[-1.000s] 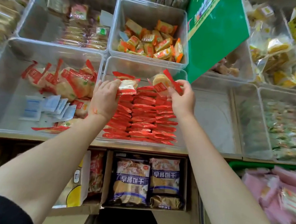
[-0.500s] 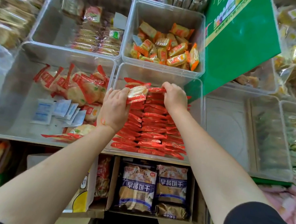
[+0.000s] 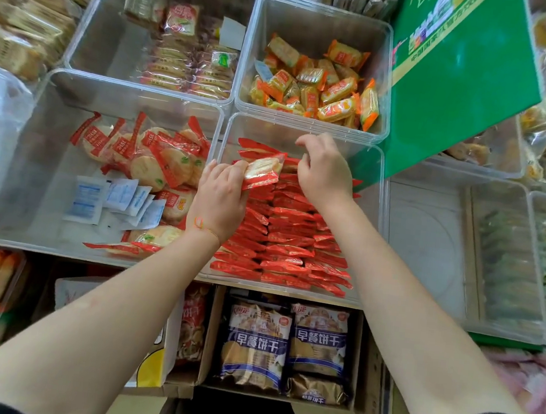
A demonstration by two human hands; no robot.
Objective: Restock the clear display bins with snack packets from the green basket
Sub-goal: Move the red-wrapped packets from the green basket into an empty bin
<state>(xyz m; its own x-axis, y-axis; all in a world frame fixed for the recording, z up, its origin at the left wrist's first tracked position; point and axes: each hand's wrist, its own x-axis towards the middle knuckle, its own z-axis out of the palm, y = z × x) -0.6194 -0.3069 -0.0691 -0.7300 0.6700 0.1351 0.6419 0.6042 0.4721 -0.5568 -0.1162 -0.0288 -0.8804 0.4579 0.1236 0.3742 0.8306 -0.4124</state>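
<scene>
The left hand (image 3: 220,198) pinches one red-wrapped cracker packet (image 3: 263,171) by its crimped end above the rows in the clear bin (image 3: 306,132) — light, crinkly film, brittle inside, so the sealed edges are the place to grip. The right hand (image 3: 325,175) hovers loosely curled, seemingly empty — open room remains only along the bin's far wall.

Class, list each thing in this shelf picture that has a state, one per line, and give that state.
Left hand: grips a red packet.
Right hand: fingers curled over the rows, grip unclear.
Red-packet bin: filled with neat rows.
Orange-packet bin: partly filled, loose pile.
Bin at right: holds nothing visible.
</scene>
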